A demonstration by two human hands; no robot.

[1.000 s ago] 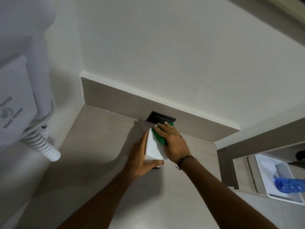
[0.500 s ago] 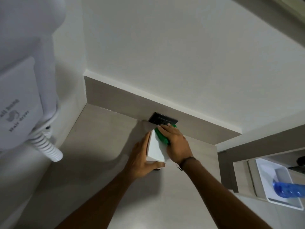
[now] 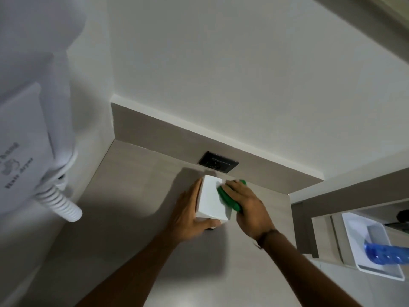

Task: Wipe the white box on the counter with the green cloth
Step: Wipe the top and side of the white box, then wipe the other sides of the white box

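Note:
A small white box [image 3: 210,200] stands on the beige counter [image 3: 137,185] near the back wall. My left hand [image 3: 188,216] grips its left side, thumb wrapped across the near bottom edge. My right hand [image 3: 247,209] presses the folded green cloth [image 3: 228,198] against the box's right side and top edge. Most of the cloth is hidden under my fingers; a green strip shows along the box and a tip beyond my fingertips.
A black wall socket [image 3: 218,164] sits in the backsplash just behind the box. A white wall-mounted hair dryer [image 3: 28,120] with a coiled cord [image 3: 62,202] hangs at the left. At the right, a white tray [image 3: 354,240] holds a blue plastic bottle [image 3: 385,255].
My right hand has slid the green cloth from the box's far top toward me and to the right, down its right side. More of the box's white top shows. My left hand keeps its hold.

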